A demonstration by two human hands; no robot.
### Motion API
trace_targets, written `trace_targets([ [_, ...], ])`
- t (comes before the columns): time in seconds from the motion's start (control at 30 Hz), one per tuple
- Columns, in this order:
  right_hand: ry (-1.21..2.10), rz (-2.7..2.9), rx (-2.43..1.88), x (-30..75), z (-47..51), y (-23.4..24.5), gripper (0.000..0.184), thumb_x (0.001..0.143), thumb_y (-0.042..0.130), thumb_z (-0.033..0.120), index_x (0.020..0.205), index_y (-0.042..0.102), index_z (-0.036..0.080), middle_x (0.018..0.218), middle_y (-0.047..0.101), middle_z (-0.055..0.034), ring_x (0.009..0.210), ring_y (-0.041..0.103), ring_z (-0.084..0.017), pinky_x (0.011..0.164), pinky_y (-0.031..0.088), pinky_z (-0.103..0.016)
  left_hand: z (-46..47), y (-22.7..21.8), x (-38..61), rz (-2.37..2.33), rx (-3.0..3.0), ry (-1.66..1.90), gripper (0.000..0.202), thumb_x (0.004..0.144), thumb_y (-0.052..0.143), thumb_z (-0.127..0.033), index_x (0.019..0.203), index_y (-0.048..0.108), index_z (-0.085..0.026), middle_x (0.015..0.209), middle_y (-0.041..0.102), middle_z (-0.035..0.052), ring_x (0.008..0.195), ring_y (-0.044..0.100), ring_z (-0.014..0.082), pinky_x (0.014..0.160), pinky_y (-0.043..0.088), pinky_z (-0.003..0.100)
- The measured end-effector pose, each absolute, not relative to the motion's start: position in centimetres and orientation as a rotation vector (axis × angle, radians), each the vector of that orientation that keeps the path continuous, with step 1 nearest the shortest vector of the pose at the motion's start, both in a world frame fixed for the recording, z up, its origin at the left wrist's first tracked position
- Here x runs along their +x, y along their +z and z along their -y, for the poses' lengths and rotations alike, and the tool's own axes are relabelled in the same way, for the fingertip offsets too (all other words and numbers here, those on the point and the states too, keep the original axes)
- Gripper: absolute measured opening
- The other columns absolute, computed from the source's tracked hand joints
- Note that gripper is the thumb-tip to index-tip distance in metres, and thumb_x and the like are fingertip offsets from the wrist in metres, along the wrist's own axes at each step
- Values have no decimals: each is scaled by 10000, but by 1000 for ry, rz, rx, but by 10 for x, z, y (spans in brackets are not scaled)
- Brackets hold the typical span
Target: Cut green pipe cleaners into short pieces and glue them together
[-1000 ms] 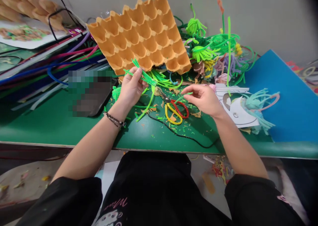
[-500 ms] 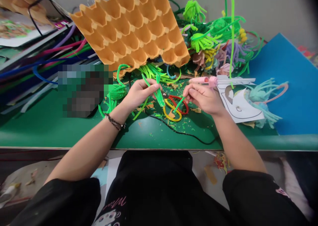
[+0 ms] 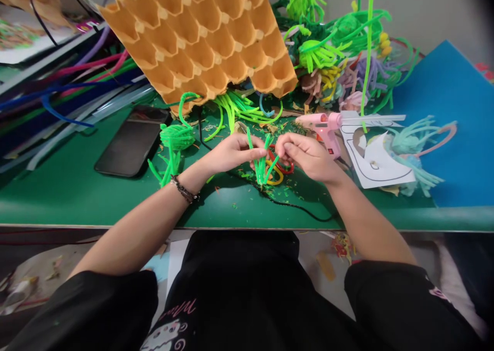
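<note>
My left hand (image 3: 237, 151) is closed, pinching a small bundle of bright green pipe cleaners (image 3: 260, 168) whose ends spread above and below the fingers. At its right, the fingers of my right hand (image 3: 304, 155) press together on the end of one green pipe cleaner (image 3: 272, 167), which slants down toward the foot of the bundle. Just behind and beneath both hands, scissors with red and yellow handles (image 3: 277, 178) lie on the green table, partly covered. A pink hot glue gun (image 3: 326, 127) rests right behind my right hand.
An orange egg tray (image 3: 208, 37) leans at the back. Left are a dark phone (image 3: 131, 140) and a green pipe-cleaner tassel (image 3: 175, 137). A white paper template (image 3: 376, 160) lies by a blue board (image 3: 436, 129). A black cord (image 3: 293, 208) crosses the table among scraps.
My right hand has moved left, closer to my left hand, bringing its pipe cleaner against the bundle. The bundle is now more upright. The whole view has shifted slightly.
</note>
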State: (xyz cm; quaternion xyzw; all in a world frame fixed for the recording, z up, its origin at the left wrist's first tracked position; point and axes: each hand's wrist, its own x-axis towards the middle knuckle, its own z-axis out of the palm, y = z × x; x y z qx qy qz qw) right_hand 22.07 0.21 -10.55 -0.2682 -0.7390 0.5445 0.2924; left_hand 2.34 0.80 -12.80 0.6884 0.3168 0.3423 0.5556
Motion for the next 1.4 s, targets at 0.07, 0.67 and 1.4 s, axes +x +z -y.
trace_targets([
  [0.07, 1431, 2010, -714, 220, -2, -105, 225, 925, 383, 308, 782, 483, 165, 704, 447, 21, 595, 400, -68, 561, 352, -204, -7, -127, 24, -731, 1627, 800, 351, 691, 638, -498, 633, 594, -154, 533, 508, -35, 440, 462, 47, 416, 404, 160],
  [0.67, 1166, 2184, -653, 218, -3, -106, 184, 907, 396, 194, 813, 551, 162, 802, 594, -18, 707, 518, -99, 701, 431, -260, -5, -126, 23, -659, 1558, 681, 445, 693, 602, -572, 647, 566, -131, 530, 467, -46, 429, 420, 21, 402, 357, 136],
  [1.4, 851, 2039, -695, 212, -1, -127, 260, 854, 525, 222, 1092, 422, 236, 795, 528, 14, 696, 556, -114, 628, 523, -280, -2, -128, 31, -718, 1388, 723, 361, 624, 731, -395, 760, 512, -143, 655, 510, -45, 530, 483, 21, 453, 445, 114],
])
